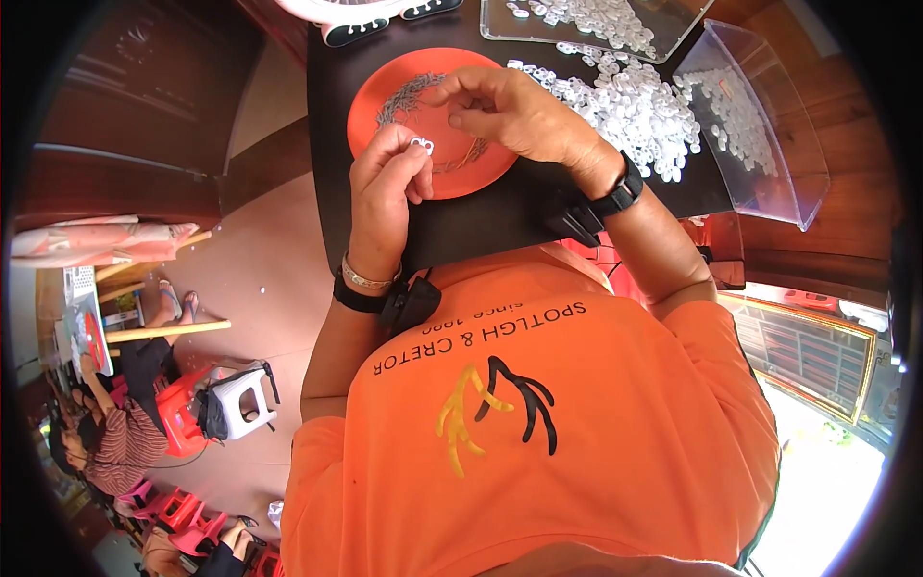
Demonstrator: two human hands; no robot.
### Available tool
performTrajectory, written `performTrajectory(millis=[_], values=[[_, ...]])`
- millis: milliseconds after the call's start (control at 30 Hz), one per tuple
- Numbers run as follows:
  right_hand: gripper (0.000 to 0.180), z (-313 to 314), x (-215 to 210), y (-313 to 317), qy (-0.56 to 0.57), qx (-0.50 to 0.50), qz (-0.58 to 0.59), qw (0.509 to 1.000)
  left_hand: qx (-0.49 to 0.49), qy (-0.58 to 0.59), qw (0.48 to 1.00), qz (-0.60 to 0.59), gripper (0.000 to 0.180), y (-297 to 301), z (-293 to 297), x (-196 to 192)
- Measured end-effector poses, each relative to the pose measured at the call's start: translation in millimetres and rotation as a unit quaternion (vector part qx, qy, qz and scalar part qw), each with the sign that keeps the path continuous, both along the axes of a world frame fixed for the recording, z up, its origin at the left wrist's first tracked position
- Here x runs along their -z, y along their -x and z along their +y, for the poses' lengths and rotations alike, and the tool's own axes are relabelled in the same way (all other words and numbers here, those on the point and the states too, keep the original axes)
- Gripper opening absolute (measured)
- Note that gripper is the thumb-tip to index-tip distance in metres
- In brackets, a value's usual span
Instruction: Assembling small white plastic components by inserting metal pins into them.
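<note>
My left hand (386,178) is closed, with a small white plastic piece (421,145) pinched between thumb and fingertips; the piece shows two loops. It is held over the near left rim of a round orange plate (452,183). Thin grey metal pins (409,98) lie in a curved heap along the plate's left side, and a few more rest near its right edge. Above the plate, my right hand (519,111) has its fingers bent, and a gap shows between thumb and index finger. I see nothing in it, and its fingertips are near the pins.
Loose white plastic pieces (639,115) are heaped right of the plate on the dark table (336,212). A clear bin (798,188) and a clear tray (524,37) hold more. A white-and-black object (351,19) stands at the far edge. People (125,438) sit at left among plastic stools (183,413).
</note>
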State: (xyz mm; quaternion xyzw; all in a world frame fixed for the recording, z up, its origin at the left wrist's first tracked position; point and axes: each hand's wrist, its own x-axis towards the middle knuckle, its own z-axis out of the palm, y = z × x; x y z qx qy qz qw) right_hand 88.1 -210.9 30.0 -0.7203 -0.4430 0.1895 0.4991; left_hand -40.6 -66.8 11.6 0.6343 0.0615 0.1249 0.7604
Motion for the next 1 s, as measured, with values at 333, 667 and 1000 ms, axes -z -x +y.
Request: performTrajectory(millis=[333,667,1000], values=[[0.015,-13,-12,9,-0.048,-0.008,0.240,0.970,0.027,-0.047,0.998,-0.027,0.016,-3,-11,-5],[0.021,-14,-8,17,-0.039,-0.025,0.225,0.973,0.034,-0.106,0.993,-0.051,0.017,-2,-15,-8],[0.019,-13,-10,23,-0.039,0.001,0.211,0.977,0.034,-0.112,0.993,-0.032,0.019,-1,-14,-5]])
